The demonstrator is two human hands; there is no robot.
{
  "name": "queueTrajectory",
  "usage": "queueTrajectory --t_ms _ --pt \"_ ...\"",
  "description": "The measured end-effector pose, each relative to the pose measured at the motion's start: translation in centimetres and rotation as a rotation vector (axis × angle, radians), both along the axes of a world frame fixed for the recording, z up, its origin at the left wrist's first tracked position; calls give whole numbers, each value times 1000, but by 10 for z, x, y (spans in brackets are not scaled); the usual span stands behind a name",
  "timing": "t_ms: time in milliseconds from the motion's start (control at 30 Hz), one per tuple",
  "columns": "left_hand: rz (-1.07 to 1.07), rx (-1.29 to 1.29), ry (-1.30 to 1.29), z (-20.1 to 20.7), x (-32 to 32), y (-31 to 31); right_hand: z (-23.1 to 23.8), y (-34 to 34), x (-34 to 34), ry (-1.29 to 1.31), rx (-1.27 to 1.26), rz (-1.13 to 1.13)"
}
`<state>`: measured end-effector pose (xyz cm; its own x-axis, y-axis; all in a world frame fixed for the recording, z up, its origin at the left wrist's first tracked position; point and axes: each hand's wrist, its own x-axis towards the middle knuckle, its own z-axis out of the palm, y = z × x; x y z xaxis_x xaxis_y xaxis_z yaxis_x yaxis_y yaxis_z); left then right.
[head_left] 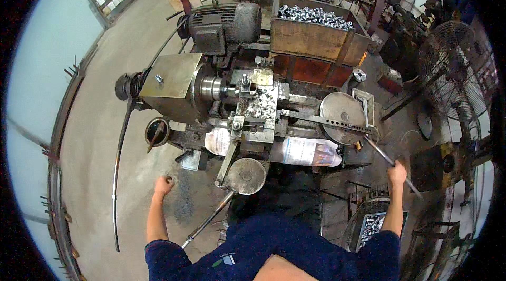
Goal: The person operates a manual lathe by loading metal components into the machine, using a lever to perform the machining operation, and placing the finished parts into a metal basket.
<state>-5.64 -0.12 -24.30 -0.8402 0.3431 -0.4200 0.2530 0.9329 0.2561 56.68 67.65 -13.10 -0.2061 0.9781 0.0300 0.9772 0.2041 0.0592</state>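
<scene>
In front of me stands a small metal lathe, its spindle (211, 89) pointing right at a tool carriage (256, 106) strewn with metal chips. My right hand (397, 173) is wrapped round a long steel lever (380, 150), which reaches up to a perforated flat bar (332, 121) beside a round plate (342, 115). Held out low on the left, my left hand (164, 185) has its fingers curled; something small and dark shows at them, too small to name. Nearest that hand are a round pot with a brush-like handle (157, 132) and a second lever (208, 219) under a round disc (245, 176).
Behind the lathe sit an electric motor (224, 24) and a large rusty bin (311, 38) heaped with small metal parts. A caged fan (454, 70) stands at the right. Low right is a tray of metal parts (371, 228). A long rod (117, 175) hangs at left.
</scene>
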Motion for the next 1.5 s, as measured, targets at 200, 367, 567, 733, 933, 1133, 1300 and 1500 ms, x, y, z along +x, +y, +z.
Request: queueTrajectory --t_ms 200,367,567,733,933,1133,1300,1500 --pt "169 162 -257 -5 33 -6 -5 -142 8 162 -82 39" --pt "153 204 -219 -4 25 4 11 -194 -30 329 -228 -2" --pt "101 310 -165 20 -4 63 9 -192 -33 180 -221 -41" --pt "58 248 41 30 -22 78 6 -143 -14 -62 -218 -101" --pt "-143 100 181 33 -35 108 6 -17 12 -162 -142 -239" --pt "-11 -123 273 -19 -6 146 23 57 -32 -211 7 -252" --pt "28 -120 254 -48 -6 134 21 66 -43 -190 58 -247" --pt "-223 -210 169 -10 -20 144 -1 60 -28 -178 204 -277"
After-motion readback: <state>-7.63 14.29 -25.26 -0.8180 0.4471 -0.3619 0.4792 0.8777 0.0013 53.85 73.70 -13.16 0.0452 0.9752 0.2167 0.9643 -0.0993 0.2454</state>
